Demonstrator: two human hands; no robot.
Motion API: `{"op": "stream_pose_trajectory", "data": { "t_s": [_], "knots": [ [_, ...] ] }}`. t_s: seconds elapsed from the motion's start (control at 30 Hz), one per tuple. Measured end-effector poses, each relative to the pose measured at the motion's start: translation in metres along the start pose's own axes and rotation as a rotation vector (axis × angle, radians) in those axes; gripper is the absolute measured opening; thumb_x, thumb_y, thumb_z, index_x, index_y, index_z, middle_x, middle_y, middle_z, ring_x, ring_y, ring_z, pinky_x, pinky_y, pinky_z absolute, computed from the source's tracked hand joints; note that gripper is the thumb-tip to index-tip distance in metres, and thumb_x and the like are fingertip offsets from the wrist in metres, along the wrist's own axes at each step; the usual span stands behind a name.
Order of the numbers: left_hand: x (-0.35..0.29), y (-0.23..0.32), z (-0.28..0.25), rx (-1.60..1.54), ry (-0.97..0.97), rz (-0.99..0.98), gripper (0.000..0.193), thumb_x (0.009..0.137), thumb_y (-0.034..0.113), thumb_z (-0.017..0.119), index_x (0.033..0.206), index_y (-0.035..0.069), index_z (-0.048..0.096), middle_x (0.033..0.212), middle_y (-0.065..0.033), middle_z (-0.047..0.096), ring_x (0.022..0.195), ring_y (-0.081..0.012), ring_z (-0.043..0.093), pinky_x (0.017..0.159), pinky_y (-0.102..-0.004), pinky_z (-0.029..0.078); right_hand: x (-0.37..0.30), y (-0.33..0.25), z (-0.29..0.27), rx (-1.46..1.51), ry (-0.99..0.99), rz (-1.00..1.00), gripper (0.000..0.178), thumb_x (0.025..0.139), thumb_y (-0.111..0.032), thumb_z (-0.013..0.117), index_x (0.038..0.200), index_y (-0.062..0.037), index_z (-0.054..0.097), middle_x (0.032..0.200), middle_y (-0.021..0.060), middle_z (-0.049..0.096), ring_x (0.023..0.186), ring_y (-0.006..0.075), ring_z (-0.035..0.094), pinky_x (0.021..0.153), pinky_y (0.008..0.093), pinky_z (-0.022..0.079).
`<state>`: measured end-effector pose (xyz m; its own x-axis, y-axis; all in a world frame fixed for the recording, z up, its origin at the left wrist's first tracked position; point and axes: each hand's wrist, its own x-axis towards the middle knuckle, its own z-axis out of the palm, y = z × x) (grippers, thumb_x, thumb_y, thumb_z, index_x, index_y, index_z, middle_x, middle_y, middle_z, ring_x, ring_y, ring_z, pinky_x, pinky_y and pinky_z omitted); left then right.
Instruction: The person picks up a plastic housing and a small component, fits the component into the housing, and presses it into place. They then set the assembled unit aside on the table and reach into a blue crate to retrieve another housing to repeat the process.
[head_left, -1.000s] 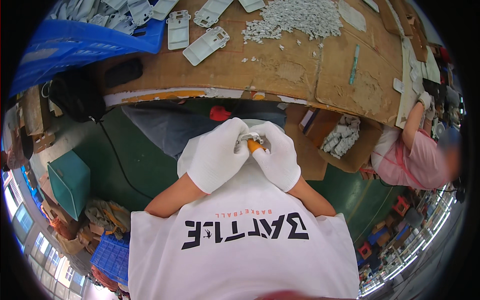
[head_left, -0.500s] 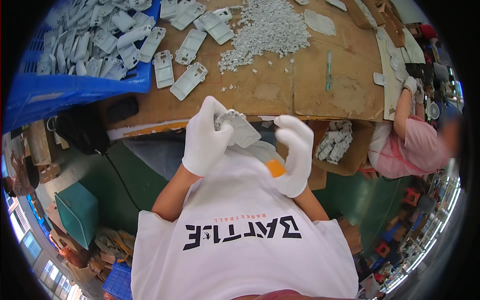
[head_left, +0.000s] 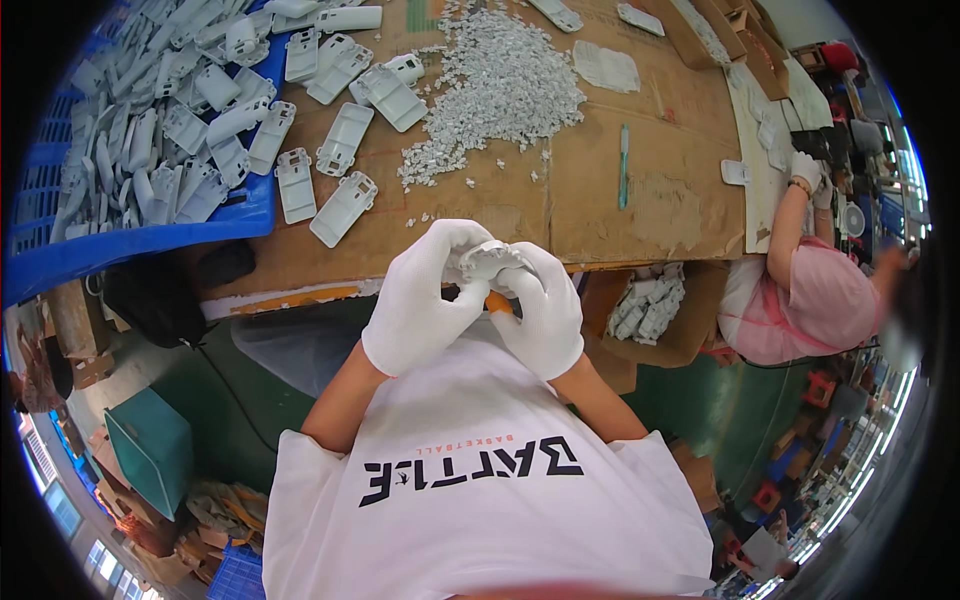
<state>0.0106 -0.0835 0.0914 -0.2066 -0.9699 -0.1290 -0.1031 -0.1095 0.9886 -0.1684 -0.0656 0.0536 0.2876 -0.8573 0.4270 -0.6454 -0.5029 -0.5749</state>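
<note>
Both of my hands, in white gloves, meet just off the table's near edge. My left hand [head_left: 427, 295] is closed round one end of a white plastic shell [head_left: 487, 258], tilted so that its end with tabs shows. On the other side of it, my right hand [head_left: 545, 305] grips the same shell, thumb and fingers bent. Something orange [head_left: 499, 303] peeks out beside the right thumb; its kind is hidden. Past my hands, similar white shells [head_left: 345, 208] with small cutouts lie on the cardboard-covered table [head_left: 510, 225].
A blue crate [head_left: 150, 240] heaped with white shells stands at the left. Small white scraps [head_left: 500, 95] form a pile mid-table, with a teal pen [head_left: 624, 165] to its right. Below the edge is a cardboard box [head_left: 690, 325] of white pieces. A co-worker in pink [head_left: 795, 300] works at right.
My right hand has come in from the right and closed on the shell. The shell has turned, and its flat face no longer shows. The view has shifted slightly.
</note>
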Motion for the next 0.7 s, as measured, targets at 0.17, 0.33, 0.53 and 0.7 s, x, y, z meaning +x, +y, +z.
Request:
{"op": "stream_pose_trajectory", "data": {
  "t_s": [0.17, 0.33, 0.53, 0.7],
  "knots": [
    [0.01, -0.014, -0.024, 0.514, 0.401, 0.221, 0.047, 0.08, -0.006, 0.062, 0.126, 0.004, 0.058, 0.116, -0.0115, 0.064, 0.104, -0.023, 0.065, 0.092, -0.0329, 0.051, 0.042, 0.061, -0.026, -0.062, 0.0, 0.251, 0.031, 0.064, 0.0, 0.069, 0.093, -0.0073, 0.059, 0.094, 0.0145, 0.06, 0.087, 0.0363, 0.061, 0.077, 0.0437, 0.051],
    [0.023, -0.052, -0.071, 1.108, 0.619, 0.248, 0.049, 0.082, 0.002, 0.07, 0.129, 0.008, 0.058, 0.127, -0.0137, 0.059, 0.118, -0.0326, 0.056, 0.099, -0.042, 0.046, 0.098, 0.273, -0.123, -0.785, 0.087, 0.662, 0.034, 0.083, -0.032, 0.067, 0.103, -0.0046, 0.062, 0.094, 0.0233, 0.068, 0.09, 0.0426, 0.066, 0.086, 0.0492, 0.052],
    [0.006, -0.016, -0.021, 0.557, 0.507, 0.099, 0.031, 0.078, 0.009, 0.078, 0.106, 0.008, 0.067, 0.098, -0.0102, 0.067, 0.081, -0.0252, 0.068, 0.073, -0.0373, 0.055, 0.125, 0.202, -0.119, -0.91, 0.213, 0.222, 0.041, 0.08, -0.013, 0.071, 0.119, -0.0058, 0.062, 0.119, 0.0162, 0.061, 0.113, 0.0316, 0.059, 0.098, 0.0413, 0.046],
    [0.012, -0.017, 0.06, 0.515, 0.08, 0.318, 0.042, 0.076, 0.038, 0.083, 0.093, 0.007, 0.061, 0.081, -0.0068, 0.064, 0.065, -0.0245, 0.067, 0.059, -0.0329, 0.053, 0.08, 0.033, -0.007, 0.291, 0.093, 0.209, 0.046, 0.08, 0.005, 0.062, 0.125, -0.0022, 0.059, 0.125, 0.0141, 0.062, 0.122, 0.028, 0.058, 0.104, 0.0364, 0.045]
  ]
}}
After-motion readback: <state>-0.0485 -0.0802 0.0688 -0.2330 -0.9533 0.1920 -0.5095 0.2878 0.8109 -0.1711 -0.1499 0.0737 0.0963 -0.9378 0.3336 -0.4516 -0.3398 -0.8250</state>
